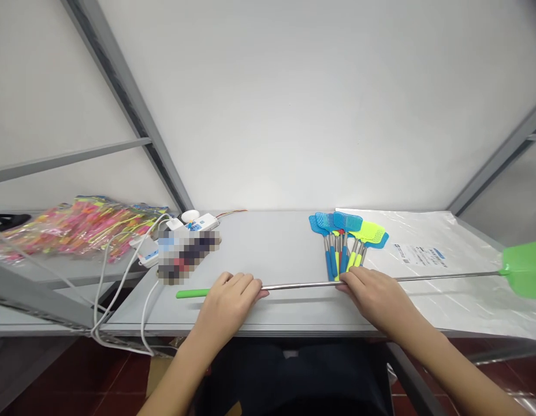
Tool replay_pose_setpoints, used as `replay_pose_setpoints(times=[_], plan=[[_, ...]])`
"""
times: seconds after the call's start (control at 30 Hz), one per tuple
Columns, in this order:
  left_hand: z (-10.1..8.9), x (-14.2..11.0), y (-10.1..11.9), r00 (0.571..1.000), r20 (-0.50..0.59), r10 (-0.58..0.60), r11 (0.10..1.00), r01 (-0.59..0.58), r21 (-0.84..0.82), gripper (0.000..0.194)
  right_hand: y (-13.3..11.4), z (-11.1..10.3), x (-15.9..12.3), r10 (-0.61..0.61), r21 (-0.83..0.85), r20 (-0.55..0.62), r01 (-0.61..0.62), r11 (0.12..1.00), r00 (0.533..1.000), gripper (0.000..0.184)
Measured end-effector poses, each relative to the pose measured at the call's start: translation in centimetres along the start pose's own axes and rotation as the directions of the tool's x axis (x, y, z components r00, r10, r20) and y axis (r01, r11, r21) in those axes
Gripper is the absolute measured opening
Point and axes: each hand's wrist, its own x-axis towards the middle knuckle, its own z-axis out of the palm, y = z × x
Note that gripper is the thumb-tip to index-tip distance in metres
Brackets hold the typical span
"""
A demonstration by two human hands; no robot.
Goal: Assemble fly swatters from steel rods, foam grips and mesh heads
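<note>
A long fly swatter (300,285) with a green handle, a thin metal rod and a green paddle stretches sideways above the front of the grey table. Near the handle end, my left hand (233,297) is closed round it. Farther along the rod, my right hand (372,292) also grips it, fingers wrapped over the top. The green paddle hangs at the far right, over a white plastic sheet. Just behind my right hand lies a pile of shorter fly swatters (343,240) in blue and yellow-green, their handles pointing toward me.
White power strips (203,222) with cables stand on the left of the table (268,248), beside a blurred-out object. Plastic bags of colourful items (86,228) lie farther left, past a metal post. A labelled white plastic bag (424,231) covers the right side.
</note>
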Motion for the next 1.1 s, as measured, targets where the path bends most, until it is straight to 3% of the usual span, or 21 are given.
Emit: replay_pose_setpoints(times=[0.27,0.57,0.8,1.1], plan=[[0.3,-0.3,-0.2,0.999,-0.024,-0.045,0.998,0.044,-0.043,0.026,-0.1,-0.7,1.1,-0.006,-0.021,0.005,0.006,1.000,1.000,0.022],[0.8,1.1,2.8,1.000,-0.013,-0.003,0.998,0.002,-0.064,0.024,-3.4,-0.5,2.9,-0.081,0.034,0.021,0.080,0.996,0.997,0.024],[-0.4,0.5,1.1,0.999,-0.004,0.032,0.998,-0.032,-0.045,0.024,-2.4,-0.4,3.1,-0.170,0.062,-0.023,0.171,0.983,0.985,0.026],[-0.2,-1.0,0.4,0.997,0.012,0.074,0.995,-0.073,-0.067,0.024,0.6,0.3,0.7,-0.247,0.037,0.057,0.246,0.969,0.967,0.021]])
